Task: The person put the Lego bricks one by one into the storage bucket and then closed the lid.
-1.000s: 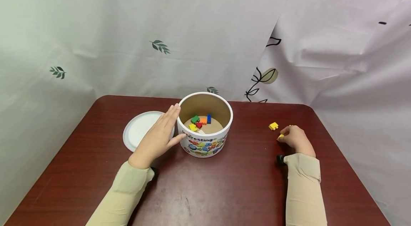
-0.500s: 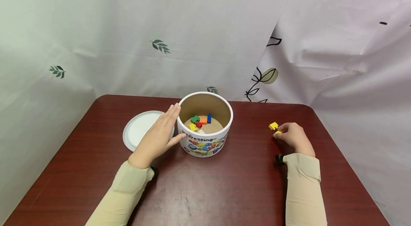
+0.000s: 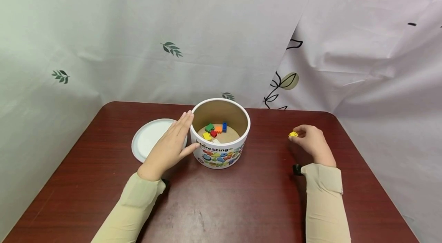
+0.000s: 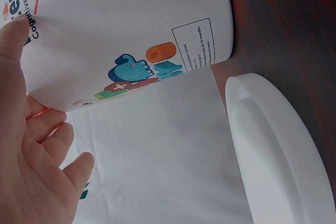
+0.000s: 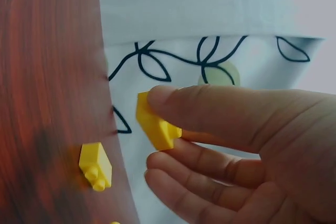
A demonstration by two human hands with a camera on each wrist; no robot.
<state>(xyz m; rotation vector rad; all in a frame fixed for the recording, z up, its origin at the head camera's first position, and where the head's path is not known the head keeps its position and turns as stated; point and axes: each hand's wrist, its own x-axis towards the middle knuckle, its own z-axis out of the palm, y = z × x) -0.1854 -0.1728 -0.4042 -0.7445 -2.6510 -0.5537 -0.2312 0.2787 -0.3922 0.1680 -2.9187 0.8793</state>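
Observation:
My right hand (image 3: 315,145) pinches a yellow toy building block (image 5: 155,121) between thumb and fingers, raised above the tabletop. A second yellow block (image 5: 95,166), studs showing, lies on the table in the right wrist view. At the side of a round white bucket (image 3: 221,155), my left hand (image 3: 167,149) rests with straight fingers against the wall near the rim. Inside the bucket lie several blocks, among them a green block (image 3: 209,127), an orange block (image 3: 218,129), a blue block (image 3: 224,127) and a yellow one (image 3: 206,136).
A round white lid (image 3: 150,135) lies left of the bucket, partly behind my left hand. The dark red wooden table (image 3: 248,204) ends at a pale curtain (image 3: 214,36) printed with leaves. At the bottom edge of the right wrist view a sliver of yellow shows.
My right hand has picked up a yellow block and moved up and slightly left with it, now overlapping the other yellow block's spot. The left hand and bucket have stayed put.

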